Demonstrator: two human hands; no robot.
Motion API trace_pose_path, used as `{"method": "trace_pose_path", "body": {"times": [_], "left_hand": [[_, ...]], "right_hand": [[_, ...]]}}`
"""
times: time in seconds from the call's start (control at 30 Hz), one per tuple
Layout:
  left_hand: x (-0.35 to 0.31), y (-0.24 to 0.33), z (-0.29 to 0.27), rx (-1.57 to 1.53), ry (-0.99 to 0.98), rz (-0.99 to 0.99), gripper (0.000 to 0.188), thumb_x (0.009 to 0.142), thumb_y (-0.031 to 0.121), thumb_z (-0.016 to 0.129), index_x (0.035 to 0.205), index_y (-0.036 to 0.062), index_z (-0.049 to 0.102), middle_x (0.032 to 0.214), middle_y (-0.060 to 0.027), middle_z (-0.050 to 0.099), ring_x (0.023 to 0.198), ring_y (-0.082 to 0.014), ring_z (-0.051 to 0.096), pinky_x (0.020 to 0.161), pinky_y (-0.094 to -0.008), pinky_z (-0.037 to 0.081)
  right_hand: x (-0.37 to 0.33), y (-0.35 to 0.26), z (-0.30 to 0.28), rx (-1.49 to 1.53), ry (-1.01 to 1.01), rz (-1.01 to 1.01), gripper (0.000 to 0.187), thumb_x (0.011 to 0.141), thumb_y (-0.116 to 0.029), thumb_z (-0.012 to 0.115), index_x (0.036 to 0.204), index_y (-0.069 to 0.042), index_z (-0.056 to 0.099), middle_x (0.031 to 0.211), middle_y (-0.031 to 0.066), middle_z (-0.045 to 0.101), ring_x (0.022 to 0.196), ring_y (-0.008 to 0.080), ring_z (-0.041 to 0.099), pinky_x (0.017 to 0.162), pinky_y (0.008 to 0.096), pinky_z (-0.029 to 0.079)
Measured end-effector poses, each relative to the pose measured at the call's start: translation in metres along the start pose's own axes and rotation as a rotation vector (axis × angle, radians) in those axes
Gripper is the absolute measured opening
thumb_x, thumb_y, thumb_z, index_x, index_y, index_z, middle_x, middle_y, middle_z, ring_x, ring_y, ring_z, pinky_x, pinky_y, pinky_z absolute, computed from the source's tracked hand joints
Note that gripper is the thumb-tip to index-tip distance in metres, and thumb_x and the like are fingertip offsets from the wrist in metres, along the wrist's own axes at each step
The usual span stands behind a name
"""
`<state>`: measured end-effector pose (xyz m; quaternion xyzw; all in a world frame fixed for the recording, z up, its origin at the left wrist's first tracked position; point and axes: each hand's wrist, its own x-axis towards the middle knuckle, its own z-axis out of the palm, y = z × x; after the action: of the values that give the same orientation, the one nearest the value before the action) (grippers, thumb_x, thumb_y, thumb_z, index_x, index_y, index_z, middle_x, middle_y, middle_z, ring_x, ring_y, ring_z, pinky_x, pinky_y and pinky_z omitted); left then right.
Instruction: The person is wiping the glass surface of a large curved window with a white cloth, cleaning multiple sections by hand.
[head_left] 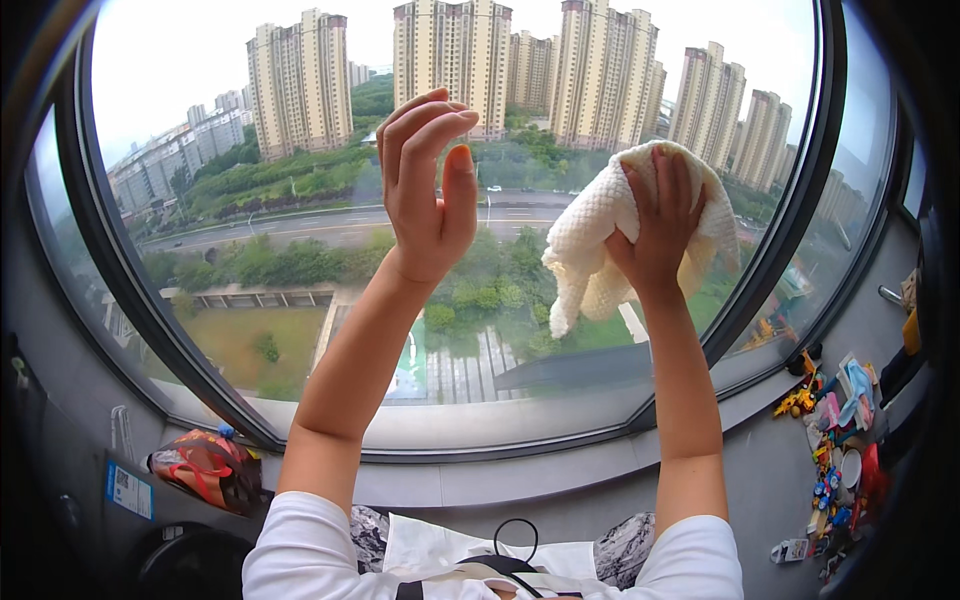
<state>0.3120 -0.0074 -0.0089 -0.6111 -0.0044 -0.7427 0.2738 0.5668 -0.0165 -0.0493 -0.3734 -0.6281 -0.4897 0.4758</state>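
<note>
The right hand (662, 225) is pressing a bunched white cloth (600, 240) against the window glass (300, 260) at upper right of the frame, while the left hand (428, 190) is hovering open, fingers together, at centre; how much glass is wiped cannot be told.

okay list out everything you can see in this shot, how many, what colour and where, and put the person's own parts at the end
Cloth: one, cream-white, pressed on the glass under the right hand.
Window pane: one large, dark-framed, across the middle.
Window sill: one, grey, below the pane.
Bag: one, red and orange, lower left on the sill.
Pile of small toys: many, mixed colours, right end of the sill.
Tower blocks: several, beige, outside.
Left hand: one, open, raised at the glass, holding nothing.
Right hand: one, gripping the cloth.
</note>
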Motion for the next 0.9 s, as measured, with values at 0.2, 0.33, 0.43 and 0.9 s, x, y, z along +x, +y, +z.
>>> {"method": "trace_pose_path", "body": {"times": [0.2,0.33,0.43,0.9], "left_hand": [[-0.023,0.034,0.048,0.104,-0.124,-0.034,0.023,0.083,-0.001,0.051,0.105,0.0012,0.057,0.103,-0.0124,0.058,0.107,-0.0311,0.053,0.092,-0.0388,0.042],[-0.034,0.045,0.072,0.292,-0.204,-0.012,0.022,0.084,0.0,0.051,0.104,0.0024,0.057,0.104,-0.0132,0.058,0.107,-0.0313,0.053,0.093,-0.04,0.041],[-0.035,0.053,0.083,0.399,-0.288,-0.022,0.019,0.085,0.003,0.049,0.103,0.0027,0.057,0.106,-0.013,0.056,0.11,-0.032,0.051,0.097,-0.0417,0.038],[-0.02,0.065,0.091,0.625,-0.393,-0.05,0.015,0.08,-0.002,0.053,0.092,0.0046,0.058,0.102,-0.0114,0.052,0.099,-0.029,0.05,0.088,-0.0384,0.038]], "right_hand": [[0.026,0.049,0.0,-0.011,0.163,-0.089,0.046,0.078,-0.035,0.054,0.121,-0.022,0.057,0.129,0.0068,0.049,0.124,0.0308,0.041,0.099,0.0575,0.026],[0.069,0.073,-0.003,0.111,0.317,-0.075,0.054,0.071,-0.024,0.065,0.123,-0.02,0.052,0.122,0.0065,0.052,0.119,0.0294,0.045,0.098,0.0561,0.029],[0.082,0.098,-0.006,0.208,0.393,-0.034,0.055,0.064,-0.02,0.072,0.117,-0.016,0.055,0.122,0.0066,0.052,0.119,0.0291,0.046,0.097,0.059,0.028],[0.038,0.086,-0.015,0.342,0.034,-0.038,0.063,0.071,-0.035,0.069,0.128,-0.016,0.05,0.14,0.0112,0.039,0.133,0.0329,0.031,0.101,0.0703,0.008]]}}
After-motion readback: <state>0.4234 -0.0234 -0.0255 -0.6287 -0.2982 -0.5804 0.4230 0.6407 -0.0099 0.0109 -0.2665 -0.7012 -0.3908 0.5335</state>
